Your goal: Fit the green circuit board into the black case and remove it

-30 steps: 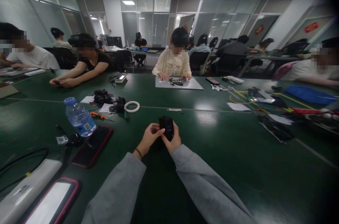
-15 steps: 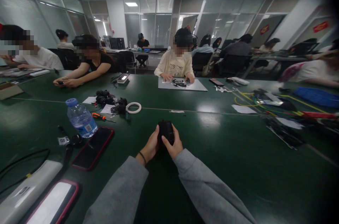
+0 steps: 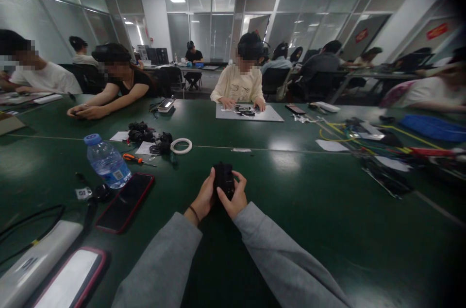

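Note:
A small black boxy device point(image 3: 223, 178) is held above the dark green table point(image 3: 298, 191) between both my hands. My left hand point(image 3: 204, 197) wraps its left side with the thumb along the edge. My right hand point(image 3: 233, 199) grips its right side, fingers curled over the front. Both forearms wear grey sleeves, and a dark band circles my left wrist.
To the left lie a water bottle point(image 3: 105, 161), a red-edged phone point(image 3: 125, 202), an orange screwdriver point(image 3: 134, 158), a white tape ring point(image 3: 181, 145), black parts point(image 3: 147, 136) and a white case point(image 3: 34, 262). Coloured cables point(image 3: 367, 140) spread at the right. Other people sit across the table.
My left hand has closed in from a fingertip pinch to wrap the device's side. The device has turned and sits lower in both hands.

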Demonstrator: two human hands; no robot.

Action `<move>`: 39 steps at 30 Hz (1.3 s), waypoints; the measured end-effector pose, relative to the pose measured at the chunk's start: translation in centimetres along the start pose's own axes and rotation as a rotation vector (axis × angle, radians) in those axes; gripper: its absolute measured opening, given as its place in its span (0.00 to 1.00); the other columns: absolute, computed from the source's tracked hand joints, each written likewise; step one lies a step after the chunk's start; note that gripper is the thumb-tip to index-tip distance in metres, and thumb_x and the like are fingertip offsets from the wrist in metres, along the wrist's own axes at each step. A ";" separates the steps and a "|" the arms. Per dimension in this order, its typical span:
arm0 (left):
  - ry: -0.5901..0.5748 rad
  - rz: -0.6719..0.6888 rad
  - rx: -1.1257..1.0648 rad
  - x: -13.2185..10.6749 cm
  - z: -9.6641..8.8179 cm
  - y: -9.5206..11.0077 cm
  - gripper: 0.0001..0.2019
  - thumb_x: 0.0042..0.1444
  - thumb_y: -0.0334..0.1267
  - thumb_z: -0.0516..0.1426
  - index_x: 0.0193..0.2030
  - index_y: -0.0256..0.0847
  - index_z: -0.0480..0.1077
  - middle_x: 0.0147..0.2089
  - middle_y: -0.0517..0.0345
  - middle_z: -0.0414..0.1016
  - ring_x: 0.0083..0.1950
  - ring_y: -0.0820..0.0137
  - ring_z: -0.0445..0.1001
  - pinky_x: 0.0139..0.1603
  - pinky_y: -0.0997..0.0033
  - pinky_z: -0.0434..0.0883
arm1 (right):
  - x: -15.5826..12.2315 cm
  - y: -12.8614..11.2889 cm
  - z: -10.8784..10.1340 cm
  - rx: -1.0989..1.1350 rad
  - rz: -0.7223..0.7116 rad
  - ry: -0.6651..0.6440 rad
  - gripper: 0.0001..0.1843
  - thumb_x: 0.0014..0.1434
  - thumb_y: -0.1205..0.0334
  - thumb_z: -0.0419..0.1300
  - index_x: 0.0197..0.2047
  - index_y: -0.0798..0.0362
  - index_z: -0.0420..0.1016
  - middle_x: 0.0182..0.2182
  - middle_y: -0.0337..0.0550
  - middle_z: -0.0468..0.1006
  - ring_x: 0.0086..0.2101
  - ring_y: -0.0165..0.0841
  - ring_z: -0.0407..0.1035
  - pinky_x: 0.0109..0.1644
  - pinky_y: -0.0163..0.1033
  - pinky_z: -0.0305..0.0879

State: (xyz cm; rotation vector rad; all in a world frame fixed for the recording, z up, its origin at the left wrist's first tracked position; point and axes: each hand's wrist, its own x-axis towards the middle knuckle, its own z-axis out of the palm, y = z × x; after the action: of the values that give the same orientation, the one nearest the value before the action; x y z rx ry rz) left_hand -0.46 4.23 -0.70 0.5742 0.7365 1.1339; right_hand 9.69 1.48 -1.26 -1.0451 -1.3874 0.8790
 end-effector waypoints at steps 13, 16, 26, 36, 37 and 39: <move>-0.011 0.042 -0.027 -0.6 0.2 0.6 0.26 0.52 0.55 0.54 0.50 0.36 0.67 0.42 0.47 0.74 0.43 0.65 0.73 0.47 0.65 0.68 | 0.2 0.1 -0.6 -0.171 -0.061 -0.065 0.29 0.54 0.58 0.58 0.55 0.49 0.48 0.42 0.48 0.68 0.37 0.38 0.69 0.43 0.44 0.66; 0.021 0.042 -0.036 -0.5 0.2 0.6 0.27 0.51 0.56 0.54 0.49 0.35 0.68 0.41 0.47 0.74 0.43 0.65 0.73 0.47 0.66 0.68 | 0.3 0.5 -0.6 -0.262 -0.140 -0.051 0.29 0.54 0.56 0.57 0.56 0.50 0.50 0.46 0.49 0.66 0.41 0.38 0.68 0.45 0.45 0.66; 0.027 -0.006 -0.222 0.6 -1.4 0.2 0.30 0.51 0.61 0.50 0.48 0.36 0.69 0.44 0.46 0.74 0.48 0.61 0.72 0.50 0.63 0.67 | -0.3 -0.4 -0.4 -0.447 -0.367 0.056 0.31 0.56 0.56 0.54 0.60 0.55 0.49 0.53 0.54 0.61 0.51 0.41 0.61 0.54 0.48 0.63; -0.042 0.035 -0.371 0.6 -1.4 1.3 0.25 0.57 0.56 0.45 0.45 0.36 0.68 0.52 0.46 0.71 0.54 0.61 0.69 0.52 0.62 0.66 | 1.0 1.2 -2.0 -0.318 -0.291 0.228 0.40 0.54 0.55 0.57 0.63 0.58 0.41 0.54 0.60 0.58 0.49 0.41 0.64 0.50 0.47 0.66; -0.047 0.031 -0.374 0.6 -1.4 1.3 0.25 0.57 0.56 0.45 0.45 0.36 0.68 0.53 0.45 0.70 0.54 0.61 0.68 0.51 0.61 0.67 | 1.2 1.4 -2.2 -0.321 -0.268 0.232 0.41 0.54 0.55 0.57 0.63 0.58 0.39 0.54 0.60 0.59 0.47 0.41 0.65 0.49 0.47 0.67; -0.065 0.009 -0.378 0.6 -1.4 1.3 0.25 0.57 0.55 0.46 0.46 0.35 0.67 0.53 0.44 0.70 0.55 0.60 0.68 0.51 0.61 0.67 | 1.5 1.8 -2.5 -0.351 -0.217 0.235 0.41 0.53 0.55 0.58 0.63 0.57 0.41 0.53 0.59 0.60 0.45 0.41 0.67 0.47 0.47 0.67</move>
State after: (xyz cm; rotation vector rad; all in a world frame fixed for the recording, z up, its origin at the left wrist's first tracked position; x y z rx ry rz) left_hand -2.21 5.26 -0.77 0.2931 0.4474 1.2194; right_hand 12.39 3.31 -2.22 -1.1909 -1.4503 0.3466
